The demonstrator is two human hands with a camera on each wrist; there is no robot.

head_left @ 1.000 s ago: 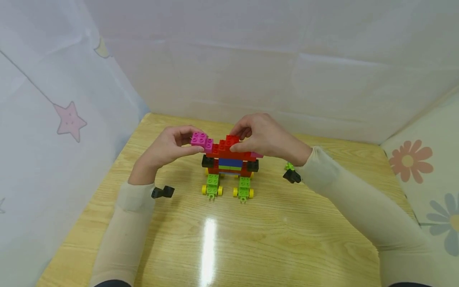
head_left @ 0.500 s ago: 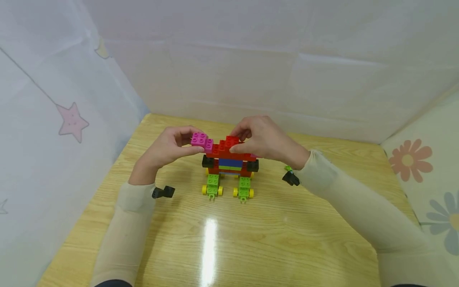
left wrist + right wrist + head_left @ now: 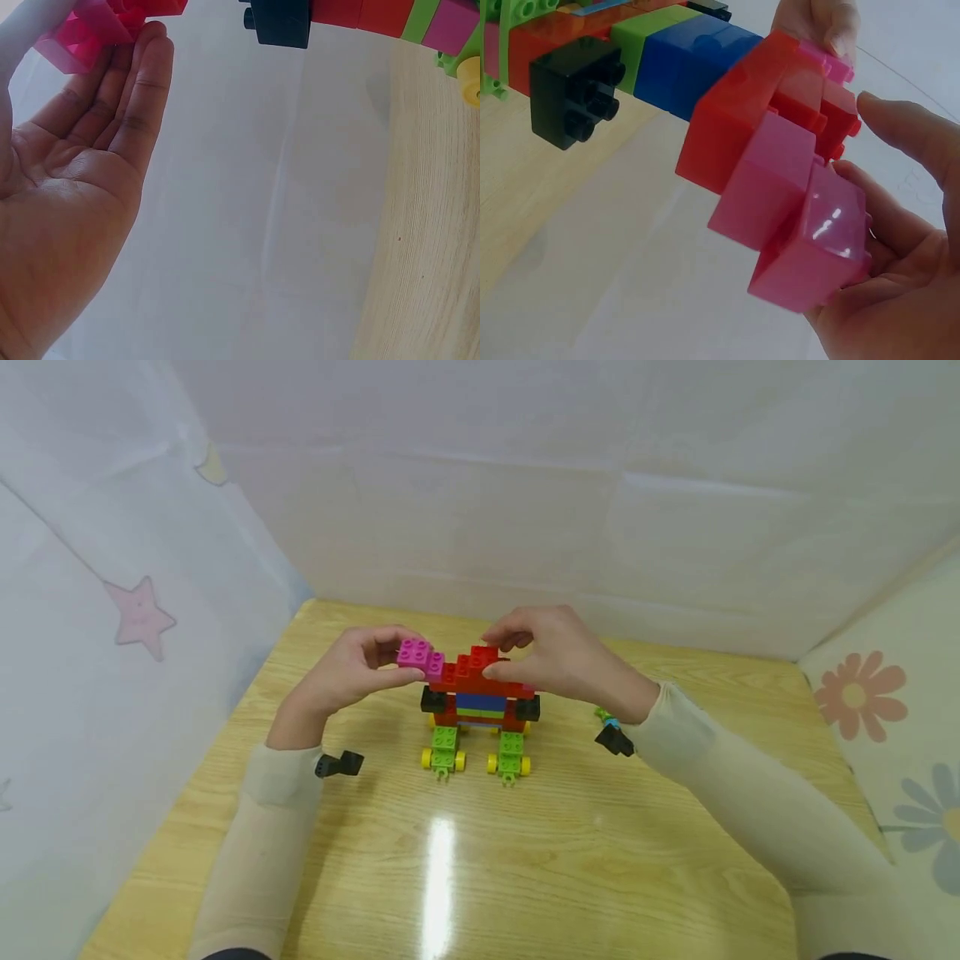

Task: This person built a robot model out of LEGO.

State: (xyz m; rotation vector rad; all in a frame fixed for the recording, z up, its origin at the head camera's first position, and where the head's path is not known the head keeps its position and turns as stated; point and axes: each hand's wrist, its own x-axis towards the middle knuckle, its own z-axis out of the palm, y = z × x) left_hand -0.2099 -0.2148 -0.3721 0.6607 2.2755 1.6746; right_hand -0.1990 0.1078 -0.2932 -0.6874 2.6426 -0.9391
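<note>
A toy of plastic building bricks [image 3: 480,702] stands upright on the table. Its two green feet [image 3: 445,743] have yellow wheels, black bricks [image 3: 570,94] jut from both sides, and a blue section [image 3: 694,64] lies below the red top. At the toy's upper left, my left hand [image 3: 341,668] pinches a pink brick [image 3: 414,653] between thumb and fingers; its palm shows in the left wrist view. With thumb in front and fingers behind, my right hand [image 3: 562,656] grips the stepped red bricks [image 3: 480,658] at the top. Pink bricks [image 3: 787,187] form the right end beneath that hand.
A small green and blue piece [image 3: 609,718] lies on the wooden table [image 3: 600,843], partly behind the right wrist's black camera mount [image 3: 615,742]. Pale cloth [image 3: 480,510] with printed star and flowers walls in the back and sides.
Both hands keep their hold on the bricks. My right hand has lowered very slightly, and more of the small green and blue piece shows beside its wrist.
</note>
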